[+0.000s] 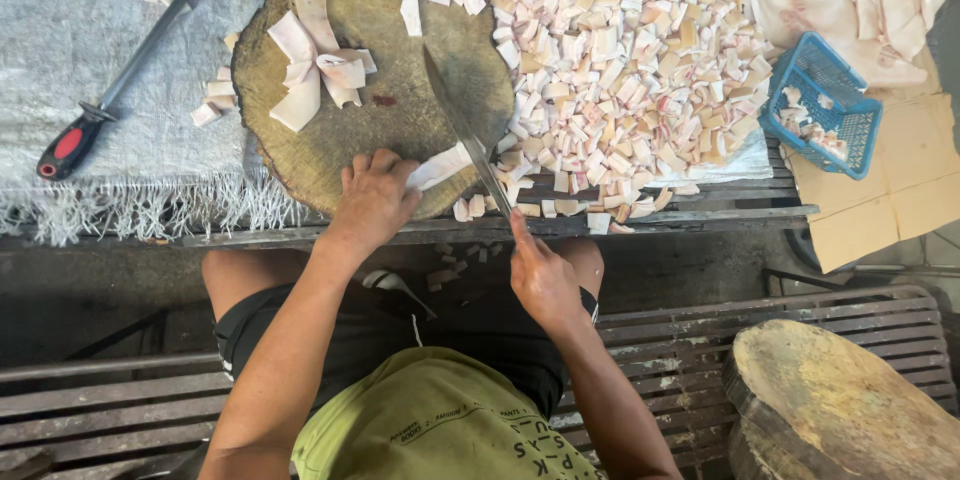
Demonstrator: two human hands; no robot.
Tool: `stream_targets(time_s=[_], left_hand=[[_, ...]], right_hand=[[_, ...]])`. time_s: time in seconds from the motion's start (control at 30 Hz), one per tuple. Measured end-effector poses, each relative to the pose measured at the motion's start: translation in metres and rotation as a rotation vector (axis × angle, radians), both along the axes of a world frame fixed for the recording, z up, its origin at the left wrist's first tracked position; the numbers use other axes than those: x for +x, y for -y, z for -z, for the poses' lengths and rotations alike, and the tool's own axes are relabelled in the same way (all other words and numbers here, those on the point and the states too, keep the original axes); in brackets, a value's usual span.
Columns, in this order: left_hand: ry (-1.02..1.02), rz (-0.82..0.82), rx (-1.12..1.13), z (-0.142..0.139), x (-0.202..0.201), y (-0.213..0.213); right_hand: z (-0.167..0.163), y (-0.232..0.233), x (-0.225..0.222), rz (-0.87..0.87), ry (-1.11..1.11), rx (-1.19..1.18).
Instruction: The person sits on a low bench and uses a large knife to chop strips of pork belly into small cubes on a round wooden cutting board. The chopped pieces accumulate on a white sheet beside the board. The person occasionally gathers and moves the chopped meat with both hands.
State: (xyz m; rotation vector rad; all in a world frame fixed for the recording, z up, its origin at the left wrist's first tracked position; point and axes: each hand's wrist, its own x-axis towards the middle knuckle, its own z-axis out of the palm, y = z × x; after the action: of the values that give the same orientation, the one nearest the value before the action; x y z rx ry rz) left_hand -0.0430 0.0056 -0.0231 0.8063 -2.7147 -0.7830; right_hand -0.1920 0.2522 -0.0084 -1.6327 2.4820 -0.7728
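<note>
Here the strip of pork fat [440, 166] lies at the near right edge of the round wooden chopping block [400, 120], pinned under the curled fingers of the left hand [375, 195]. The right hand [543, 275] is wrapped tight on the handle of the long knife [465, 135], forefinger stretched along it, blade across the strip. The fingertips sit just beside the edge, so a slip on greasy fat could nick them. The cut pieces [620, 60] heaped to the right could tumble off the near edge. A blue plastic basket [825, 105] stands far right on cardboard (plain, no label I can make out). A sharpening steel [130, 65] lies left.
</note>
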Motion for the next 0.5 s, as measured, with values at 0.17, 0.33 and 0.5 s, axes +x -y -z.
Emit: stream_targets(time_s=[0.17,0.33,0.5], left_hand=[[-0.034,0.031,0.036,0.003,-0.008,0.005],[-0.036,0.038,0.065,0.0,-0.015,0.001],[-0.111,0.028,-0.013,-0.01,0.004,0.002]], right_hand=[[-0.01,-0.016,-0.007,0.085,0.01,-0.226],[-0.012,-0.011,0.005,0.032,-0.064,-0.378],[-0.01,-0.001,0.014,-0.002,0.035,-0.051]])
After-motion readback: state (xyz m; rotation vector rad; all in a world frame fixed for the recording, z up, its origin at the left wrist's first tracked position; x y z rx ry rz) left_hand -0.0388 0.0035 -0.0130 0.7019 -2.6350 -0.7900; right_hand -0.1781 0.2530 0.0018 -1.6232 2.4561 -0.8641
